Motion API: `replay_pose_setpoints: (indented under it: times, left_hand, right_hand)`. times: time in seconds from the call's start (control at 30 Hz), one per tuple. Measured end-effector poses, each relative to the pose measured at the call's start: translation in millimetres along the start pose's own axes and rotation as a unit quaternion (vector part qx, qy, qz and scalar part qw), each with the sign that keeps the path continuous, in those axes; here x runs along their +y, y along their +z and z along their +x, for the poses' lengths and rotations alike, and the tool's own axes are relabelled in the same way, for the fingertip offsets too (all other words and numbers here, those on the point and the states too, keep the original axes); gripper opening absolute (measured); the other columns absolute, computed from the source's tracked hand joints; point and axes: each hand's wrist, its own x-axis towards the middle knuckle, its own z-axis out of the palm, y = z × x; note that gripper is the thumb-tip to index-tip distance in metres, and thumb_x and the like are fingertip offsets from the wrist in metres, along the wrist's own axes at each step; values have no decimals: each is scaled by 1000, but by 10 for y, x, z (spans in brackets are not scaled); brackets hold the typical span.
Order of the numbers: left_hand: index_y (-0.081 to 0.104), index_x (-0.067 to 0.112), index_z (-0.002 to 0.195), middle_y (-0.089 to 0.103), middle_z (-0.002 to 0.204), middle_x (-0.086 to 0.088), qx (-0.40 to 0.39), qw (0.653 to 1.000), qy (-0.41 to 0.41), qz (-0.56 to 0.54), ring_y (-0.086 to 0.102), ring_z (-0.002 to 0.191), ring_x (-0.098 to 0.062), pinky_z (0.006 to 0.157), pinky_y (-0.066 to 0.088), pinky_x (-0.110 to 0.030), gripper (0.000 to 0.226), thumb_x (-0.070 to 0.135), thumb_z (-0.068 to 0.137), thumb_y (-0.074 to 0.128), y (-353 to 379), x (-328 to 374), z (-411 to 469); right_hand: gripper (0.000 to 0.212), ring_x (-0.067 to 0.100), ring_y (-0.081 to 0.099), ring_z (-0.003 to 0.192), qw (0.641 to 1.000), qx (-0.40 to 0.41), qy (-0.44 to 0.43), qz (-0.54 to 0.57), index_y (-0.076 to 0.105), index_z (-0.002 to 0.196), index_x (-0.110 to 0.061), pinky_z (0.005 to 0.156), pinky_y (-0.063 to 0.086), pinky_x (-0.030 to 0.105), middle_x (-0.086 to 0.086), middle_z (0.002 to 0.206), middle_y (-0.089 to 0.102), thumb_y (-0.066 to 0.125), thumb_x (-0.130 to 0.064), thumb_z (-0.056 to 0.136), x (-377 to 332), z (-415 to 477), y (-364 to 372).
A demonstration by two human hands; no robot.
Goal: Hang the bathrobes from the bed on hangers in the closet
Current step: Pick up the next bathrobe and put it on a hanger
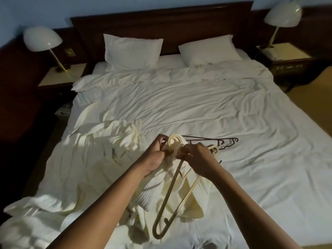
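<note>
A cream bathrobe [107, 159] lies crumpled on the near left of the bed [233, 108]. A cream plastic hanger [170, 200] is held above it, its hook near my fingers and one end pointing down towards me. My left hand [156, 155] grips robe fabric bunched at the hanger's neck. My right hand [197, 159] pinches the hanger and cloth at the same spot. Robe cloth [190, 202] drapes below the hanger. Spare dark wire hangers [224, 142] lie on the sheet just beyond my right hand.
Two white pillows [133, 51] lean against the dark wooden headboard [161, 20]. A bedside table with a white dome lamp [42, 39] stands on the left, another lamp [283, 14] on the right. Floor shows at the far right.
</note>
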Motion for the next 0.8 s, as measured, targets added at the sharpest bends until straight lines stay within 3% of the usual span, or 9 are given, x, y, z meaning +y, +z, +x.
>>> replay_pose_setpoints:
  times: [0.1, 0.2, 0.3, 0.4, 0.5, 0.6, 0.7, 0.8]
  left_hand:
    - [60, 21, 113, 77, 102, -6, -14, 1000, 4, -11, 70, 89, -15, 75, 56, -28, 32, -5, 95, 63, -65, 81, -23]
    - [62, 22, 123, 76, 110, -9, -21, 998, -5, -66, 73, 98, -24, 87, 57, -40, 37, 2, 92, 66, -106, 162, -40]
    - [60, 29, 132, 75, 118, -8, -78, 995, -11, -67, 71, 110, -27, 96, 56, -41, 51, 12, 87, 78, -133, 134, -84]
    - [58, 30, 136, 73, 119, -4, -82, 996, -15, -23, 70, 108, -20, 94, 59, -38, 73, 7, 74, 89, -78, 69, -131]
    - [64, 22, 129, 72, 114, -10, -38, 999, 2, -23, 68, 98, -22, 85, 60, -44, 68, -9, 72, 84, -74, 33, -117]
    - [69, 27, 118, 72, 101, -7, -19, 1000, 18, -10, 68, 87, -18, 76, 58, -43, 63, -13, 72, 82, -126, 63, -90]
    - [70, 25, 113, 72, 94, -3, -40, 996, 48, 64, 66, 84, -16, 71, 52, -37, 51, -2, 71, 83, -247, 120, -55]
    - [70, 26, 119, 75, 99, 1, -34, 993, 64, 98, 69, 88, -14, 74, 52, -29, 47, 13, 77, 87, -402, 233, -20]
  right_hand:
    - [32, 27, 60, 100, 998, 56, 10, -40, 72, 100, -18, 85, 50, 42, -2, 92, 69, 80, -42, 80, -68, 59, -112]
    - [38, 29, 61, 99, 997, 73, 3, 25, 64, 105, -14, 85, 50, 43, -15, 82, 60, 84, -33, 79, -147, 105, -140]
    - [55, 27, 63, 90, 994, 96, 10, 43, 50, 111, -19, 79, 50, 40, -11, 80, 69, 89, -31, 73, -168, 190, -152]
    - [60, 15, 61, 76, 993, 83, 13, 81, 53, 119, -23, 74, 52, 33, -10, 77, 72, 90, -26, 72, -158, 289, -170]
    - [51, 4, 64, 83, 998, 40, -18, 52, 64, 124, -26, 69, 41, 11, -12, 85, 72, 85, -23, 78, -165, 342, -220]
    - [37, 9, 65, 88, 998, 32, -38, 43, 70, 118, -30, 71, 43, 20, -9, 90, 70, 78, -26, 82, -200, 399, -255]
    - [12, 8, 63, 82, 995, 53, -52, 67, 73, 97, -27, 70, 45, 20, -8, 87, 69, 73, -35, 89, -290, 494, -347]
    - [9, 4, 67, 73, 991, 51, -89, 83, 67, 84, -23, 68, 47, 20, -10, 76, 72, 69, -22, 94, -406, 590, -537]
